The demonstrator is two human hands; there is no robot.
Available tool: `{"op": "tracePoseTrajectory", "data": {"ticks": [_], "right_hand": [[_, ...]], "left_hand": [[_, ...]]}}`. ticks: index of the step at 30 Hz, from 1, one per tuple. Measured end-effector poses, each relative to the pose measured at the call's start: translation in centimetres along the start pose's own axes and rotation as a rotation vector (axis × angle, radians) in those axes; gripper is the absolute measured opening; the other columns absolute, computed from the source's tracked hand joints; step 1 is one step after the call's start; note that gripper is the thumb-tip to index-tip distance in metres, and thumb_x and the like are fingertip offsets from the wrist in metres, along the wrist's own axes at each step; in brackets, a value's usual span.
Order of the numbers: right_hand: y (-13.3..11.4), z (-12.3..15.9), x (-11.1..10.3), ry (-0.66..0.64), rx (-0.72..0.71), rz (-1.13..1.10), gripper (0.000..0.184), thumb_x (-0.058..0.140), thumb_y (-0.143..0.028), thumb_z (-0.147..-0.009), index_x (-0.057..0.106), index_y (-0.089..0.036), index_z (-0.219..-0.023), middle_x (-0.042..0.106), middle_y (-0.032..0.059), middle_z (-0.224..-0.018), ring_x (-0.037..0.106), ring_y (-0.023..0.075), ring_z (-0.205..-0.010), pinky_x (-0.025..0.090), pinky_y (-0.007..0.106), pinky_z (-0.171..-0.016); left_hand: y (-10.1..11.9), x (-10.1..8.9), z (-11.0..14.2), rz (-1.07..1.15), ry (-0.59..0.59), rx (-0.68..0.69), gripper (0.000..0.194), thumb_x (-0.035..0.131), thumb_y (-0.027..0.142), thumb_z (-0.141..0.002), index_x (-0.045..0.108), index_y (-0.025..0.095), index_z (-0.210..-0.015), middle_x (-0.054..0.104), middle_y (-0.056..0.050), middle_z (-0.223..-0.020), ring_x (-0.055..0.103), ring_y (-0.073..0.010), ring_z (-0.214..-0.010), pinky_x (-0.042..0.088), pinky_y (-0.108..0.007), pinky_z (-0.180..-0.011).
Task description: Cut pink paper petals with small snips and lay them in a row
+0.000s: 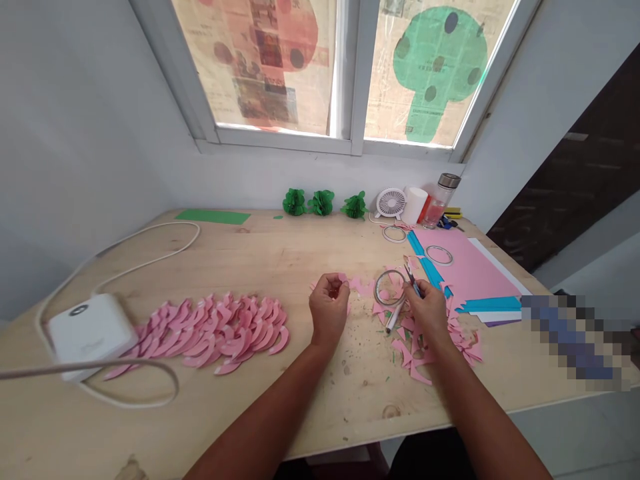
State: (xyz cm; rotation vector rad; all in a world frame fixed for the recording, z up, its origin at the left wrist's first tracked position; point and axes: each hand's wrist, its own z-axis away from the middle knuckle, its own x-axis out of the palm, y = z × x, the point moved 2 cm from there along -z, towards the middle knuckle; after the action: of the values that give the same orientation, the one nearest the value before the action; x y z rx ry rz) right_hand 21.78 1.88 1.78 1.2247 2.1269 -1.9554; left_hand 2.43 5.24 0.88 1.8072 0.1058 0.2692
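Note:
My left hand (327,310) is closed, pinching a small piece of pink paper (343,277) above the middle of the table. To its right, my right hand (429,308) grips a pair of scissors (410,272), their blades pointing away from me. Pink paper scraps (414,340) lie around and under my right hand. Beside it are a roll of tape (389,288) and a white marker (395,316). Left of my left hand, curved pink paper pieces (220,330) overlap in a heap on the wood.
A white box-shaped device (93,330) with a looping cable stands at left. Along the wall are green paper shapes (321,202), a small fan (391,203) and a glass bottle (441,203). Pink sheets (465,267) and blue strips (493,305) lie right.

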Motion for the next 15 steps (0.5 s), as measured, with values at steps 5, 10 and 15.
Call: {"op": "tracePoseTrajectory", "data": {"ticks": [5, 10, 15], "right_hand": [[-0.38, -0.26, -0.88, 0.065, -0.029, 0.267, 0.028, 0.053, -0.044, -0.075, 0.064, -0.019, -0.070, 0.056, 0.0004, -0.055, 0.046, 0.0150, -0.053, 0.028, 0.025, -0.052], [-0.37, -0.40, -0.92, 0.105, -0.035, 0.291, 0.039, 0.050, -0.045, -0.075, 0.067, -0.017, -0.096, 0.065, 0.0052, -0.071, 0.054, 0.0182, -0.063, 0.033, 0.025, -0.057], [0.20, -0.74, -1.03, 0.061, -0.022, 0.365, 0.035, 0.046, -0.043, -0.078, 0.067, -0.018, -0.090, 0.065, 0.0040, -0.070, 0.053, 0.0172, -0.063, 0.032, 0.024, -0.057]], "left_hand": [[0.15, 0.16, 0.14, 0.048, -0.012, -0.030, 0.012, 0.059, 0.021, -0.068, 0.058, 0.016, -0.079, 0.057, 0.001, -0.065, 0.052, -0.0089, -0.056, 0.042, -0.019, -0.052], [0.15, 0.22, 0.07, 0.079, 0.002, -0.069, 0.012, 0.060, 0.020, -0.067, 0.058, 0.015, -0.077, 0.057, 0.002, -0.063, 0.051, -0.0087, -0.054, 0.040, -0.019, -0.050], [0.08, 0.25, 0.16, 0.107, -0.003, -0.093, 0.012, 0.059, 0.020, -0.066, 0.057, 0.016, -0.077, 0.057, 0.001, -0.065, 0.051, -0.0086, -0.054, 0.039, -0.019, -0.051]]}}
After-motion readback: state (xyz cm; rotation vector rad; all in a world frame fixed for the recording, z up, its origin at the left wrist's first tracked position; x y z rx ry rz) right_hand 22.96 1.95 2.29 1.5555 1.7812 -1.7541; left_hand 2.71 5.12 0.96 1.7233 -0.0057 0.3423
